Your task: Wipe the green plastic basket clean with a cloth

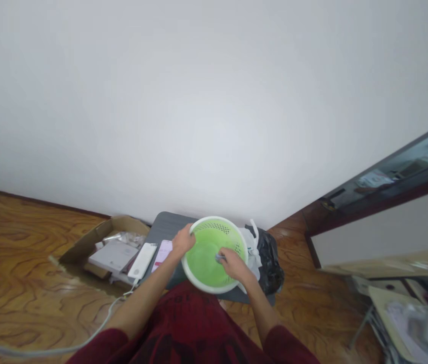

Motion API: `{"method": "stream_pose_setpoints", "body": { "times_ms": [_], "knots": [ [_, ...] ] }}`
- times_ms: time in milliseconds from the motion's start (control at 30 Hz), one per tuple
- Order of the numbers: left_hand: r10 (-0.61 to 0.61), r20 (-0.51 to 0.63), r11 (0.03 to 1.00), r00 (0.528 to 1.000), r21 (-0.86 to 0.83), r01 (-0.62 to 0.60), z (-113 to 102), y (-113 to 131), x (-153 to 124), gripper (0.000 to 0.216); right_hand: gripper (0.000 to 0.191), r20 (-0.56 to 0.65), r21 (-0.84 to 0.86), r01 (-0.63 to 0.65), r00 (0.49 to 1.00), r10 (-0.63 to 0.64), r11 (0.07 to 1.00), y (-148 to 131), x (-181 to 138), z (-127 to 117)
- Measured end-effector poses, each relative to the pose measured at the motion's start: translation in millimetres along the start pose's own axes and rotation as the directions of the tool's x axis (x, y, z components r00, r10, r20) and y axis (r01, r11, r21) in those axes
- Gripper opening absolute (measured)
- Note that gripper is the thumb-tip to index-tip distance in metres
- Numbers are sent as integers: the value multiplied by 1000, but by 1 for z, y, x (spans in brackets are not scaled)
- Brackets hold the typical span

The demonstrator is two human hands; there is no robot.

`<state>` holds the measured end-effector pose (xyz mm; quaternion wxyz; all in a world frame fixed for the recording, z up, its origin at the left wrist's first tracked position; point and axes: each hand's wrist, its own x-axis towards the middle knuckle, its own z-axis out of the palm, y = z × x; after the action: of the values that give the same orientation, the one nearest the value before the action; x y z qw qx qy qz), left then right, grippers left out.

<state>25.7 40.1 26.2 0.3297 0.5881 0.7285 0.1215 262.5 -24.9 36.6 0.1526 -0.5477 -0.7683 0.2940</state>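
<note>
A round green plastic basket [207,253] with a white rim and small holes in its wall stands on a dark grey table [166,225], tilted a little towards me. My left hand [184,239] is closed over the rim at its left side. Inside the basket, my right hand [232,263] is closed round a small blue-grey thing [219,258]; most of it is hidden by the fingers, so its kind does not show. Left of the basket lies a phone [163,254] with a lit screen, partly behind my left forearm.
A white power strip [142,260] with a cable [100,326] lies at the table's left edge. Beside it a cardboard box [81,242] holds packages. White [252,247] and black [269,258] plastic bags sit right of the basket. The wall [214,126] rises behind; a cabinet [384,232] stands right.
</note>
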Motion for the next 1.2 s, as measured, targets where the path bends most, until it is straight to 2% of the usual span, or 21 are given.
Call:
{"method": "stream_pose_setpoints", "body": {
  "times_ms": [67,167,233,300,367,433,500,567,700,900,1033,1200],
  "knots": [
    [17,-26,995,1000,-94,-19,4,-6,2,45,14,66,-3,-8,998,8,1000,-11,-16,1],
    [41,-31,983,999,-178,-46,9,-12,6,46,18,59,30,9,998,-11,1000,-36,-33,10],
    [50,-31,979,998,-198,-55,10,-13,7,47,20,-6,62,36,999,-35,997,-50,-41,16],
    [60,-33,976,998,-206,-65,10,-14,8,48,23,-154,75,40,988,-28,996,-54,-51,17],
    [66,-31,975,997,-210,-71,10,-14,8,48,26,-353,33,-17,935,27,999,-49,-61,14],
    [66,-22,976,998,-205,-69,10,-14,8,48,29,-535,-30,-137,839,100,990,-36,-70,8],
    [51,-11,981,999,-189,-53,9,-14,8,48,30,-636,-67,-242,758,146,968,-23,-77,3],
    [45,-5,985,999,-167,-45,9,-15,9,49,28,-650,-74,-281,742,167,957,-14,-80,3],
    [64,-4,987,998,-147,-64,8,-16,10,49,27,-596,-79,-288,781,187,954,-12,-82,14],
    [91,-10,991,996,-102,-92,4,-15,9,48,27,-652,-70,-352,724,224,933,-14,-81,28],
    [106,-15,992,994,-60,-107,0,-14,8,48,29,-645,-135,-369,737,202,919,-6,-66,19],
    [113,-7,993,994,-44,-113,0,-16,9,47,31,-615,-191,-389,763,199,901,7,-29,0]
  ]
}}
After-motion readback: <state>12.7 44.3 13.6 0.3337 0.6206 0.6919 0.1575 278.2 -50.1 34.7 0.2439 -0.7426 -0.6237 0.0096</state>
